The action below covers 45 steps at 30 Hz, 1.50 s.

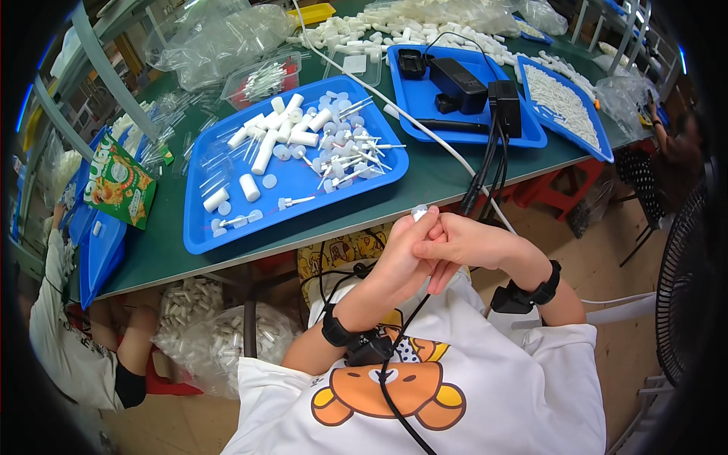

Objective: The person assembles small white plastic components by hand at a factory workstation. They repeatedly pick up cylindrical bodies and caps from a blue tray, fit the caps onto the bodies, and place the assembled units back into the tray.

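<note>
At the table's near edge my two hands are pressed together in front of my body. My left hand is closed on a small white plastic part, whose pale top shows above the fingertips. My right hand is closed against the left fingers, and whatever its fingertips grip is hidden. Beyond the hands and to the left lies a large blue tray. White cylinders, translucent round discs and thin white rods with disc ends are scattered in it.
Another blue tray holds black power adapters and cables. A white cable crosses the table. Further right, a tray holds small white pieces. A green snack bag stands left; a fan is at the right.
</note>
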Each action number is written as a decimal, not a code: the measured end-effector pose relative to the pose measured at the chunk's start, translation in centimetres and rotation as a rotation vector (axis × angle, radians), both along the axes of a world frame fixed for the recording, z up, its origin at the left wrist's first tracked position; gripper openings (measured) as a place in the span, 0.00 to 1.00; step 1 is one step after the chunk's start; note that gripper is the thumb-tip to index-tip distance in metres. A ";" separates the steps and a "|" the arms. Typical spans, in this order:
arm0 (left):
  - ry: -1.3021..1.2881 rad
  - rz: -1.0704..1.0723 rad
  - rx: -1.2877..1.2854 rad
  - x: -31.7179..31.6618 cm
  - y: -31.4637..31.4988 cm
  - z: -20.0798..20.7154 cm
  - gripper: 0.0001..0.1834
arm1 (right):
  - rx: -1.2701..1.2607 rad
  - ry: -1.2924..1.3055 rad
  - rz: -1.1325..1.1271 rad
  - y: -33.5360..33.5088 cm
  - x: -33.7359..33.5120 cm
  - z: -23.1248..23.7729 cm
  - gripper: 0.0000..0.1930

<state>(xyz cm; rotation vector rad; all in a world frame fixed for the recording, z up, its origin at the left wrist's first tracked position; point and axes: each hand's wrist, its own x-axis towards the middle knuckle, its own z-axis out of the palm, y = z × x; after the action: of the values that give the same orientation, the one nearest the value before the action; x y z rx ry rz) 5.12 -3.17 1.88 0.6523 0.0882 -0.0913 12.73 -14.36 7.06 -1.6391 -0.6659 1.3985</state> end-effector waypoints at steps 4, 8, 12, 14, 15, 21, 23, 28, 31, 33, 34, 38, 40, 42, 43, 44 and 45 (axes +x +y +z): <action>-0.032 0.020 -0.050 0.2 -0.4 -0.3 0.16 | 0.005 0.016 0.019 -0.2 0.7 -0.2 0.19; -0.014 0.013 -0.078 0.3 -0.5 -0.4 0.16 | -0.001 0.039 0.024 -0.1 1.1 -0.5 0.20; 0.015 -0.011 -0.040 -0.3 0.2 -0.7 0.14 | 0.049 0.017 0.066 0.2 0.5 -1.2 0.21; -0.004 -0.053 -0.096 -0.4 0.8 -0.9 0.15 | 0.051 0.067 0.038 0.4 0.3 -1.5 0.22; 0.005 -0.053 -0.092 -0.4 0.9 -0.9 0.15 | 0.057 0.115 -0.007 0.4 0.1 -1.7 0.23; 0.138 0.089 -0.018 -1.3 -0.2 0.8 0.12 | 0.123 0.240 -0.045 0.1 0.1 -2.3 0.25; 0.074 0.060 0.007 -1.3 0.1 -0.1 0.11 | 0.159 0.247 -0.076 0.0 -0.2 -2.4 0.24; 0.099 0.030 0.078 -1.3 -0.3 0.7 0.11 | 0.220 0.163 -0.066 0.3 -0.8 -2.2 0.19; 0.018 0.009 0.109 -0.9 -0.2 -0.1 0.12 | 0.167 0.150 -0.241 0.6 -1.2 -1.8 0.17; -0.015 0.040 0.120 -0.5 -0.7 -0.8 0.13 | 0.259 0.070 -0.300 0.9 -1.2 -3.0 0.17; -0.013 0.044 0.129 -0.4 -0.8 -0.8 0.13 | 0.304 0.030 -0.331 0.9 -1.1 -3.5 0.17; -0.059 0.068 0.157 -0.1 -0.9 -1.5 0.14 | 0.302 -0.117 -0.327 1.0 -1.1 -3.2 0.13; -0.072 0.072 0.164 0.0 -1.0 -1.9 0.15 | 0.267 -0.156 -0.330 1.1 -1.0 -3.1 0.13; -0.053 0.067 0.164 -0.1 -0.8 -1.9 0.15 | 0.279 -0.142 -0.350 1.2 -1.0 -3.6 0.13; -0.056 0.050 0.164 -0.1 -0.6 -1.8 0.15 | 0.285 -0.134 -0.360 1.2 -1.0 -3.7 0.13; -0.059 0.033 0.165 -0.1 -0.4 -1.7 0.15 | 0.285 -0.123 -0.359 1.3 -1.1 -3.7 0.14; -0.063 0.016 0.164 -0.1 -0.2 -1.6 0.15 | 0.285 -0.112 -0.359 1.3 -1.1 -3.5 0.14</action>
<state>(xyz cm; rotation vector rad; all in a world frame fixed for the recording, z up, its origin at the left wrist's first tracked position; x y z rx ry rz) 4.99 -3.32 0.27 0.8180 0.0399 -0.0483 11.63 -13.05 3.52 -1.5256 -0.5707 0.9164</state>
